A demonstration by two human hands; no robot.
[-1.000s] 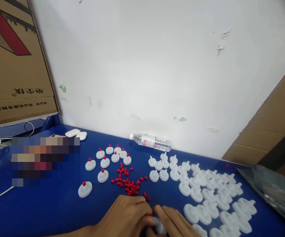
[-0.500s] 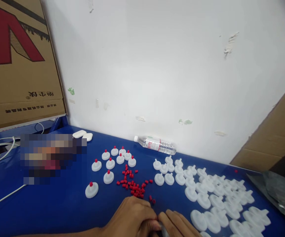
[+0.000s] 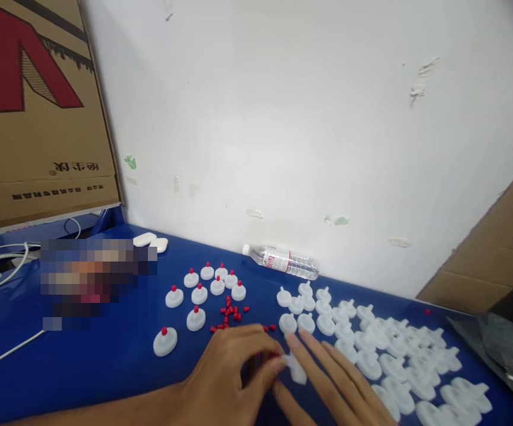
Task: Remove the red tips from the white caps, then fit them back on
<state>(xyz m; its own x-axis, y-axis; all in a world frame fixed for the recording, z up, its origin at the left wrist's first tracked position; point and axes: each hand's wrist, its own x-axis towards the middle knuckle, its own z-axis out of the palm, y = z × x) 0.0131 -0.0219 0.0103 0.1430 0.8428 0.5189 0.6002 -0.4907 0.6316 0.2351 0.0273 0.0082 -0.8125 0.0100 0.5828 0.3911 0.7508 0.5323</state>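
Note:
My left hand point(image 3: 234, 370) is closed in a pinch at the narrow spout end of a white plastic lid point(image 3: 297, 371). A trace of red shows at those fingertips, mostly hidden by them. The lid lies tilted, its wide part facing right. My right hand point(image 3: 334, 378) is around the lid's right side, fingers spread and slightly blurred; its index finger is beside the lid, and whether it touches cannot be made out. Small red caps point(image 3: 228, 310) lie scattered behind my left hand, some covered by it. White spouted lids point(image 3: 367, 362) without red tips are bunched to the right.
Several white lids with red tips point(image 3: 196, 318) stand on the blue table point(image 3: 118, 367) at left. A clear bottle point(image 3: 283, 261) lies along the wall. Cardboard boxes point(image 3: 38, 136) flank both sides; a grey plastic bag point(image 3: 500, 349) is at far right. A white cable point(image 3: 7, 354) runs at left.
Both hands have moved up slightly over the red caps. My right fingers have spread from their closed posture, and more of the white lid shows between the hands.

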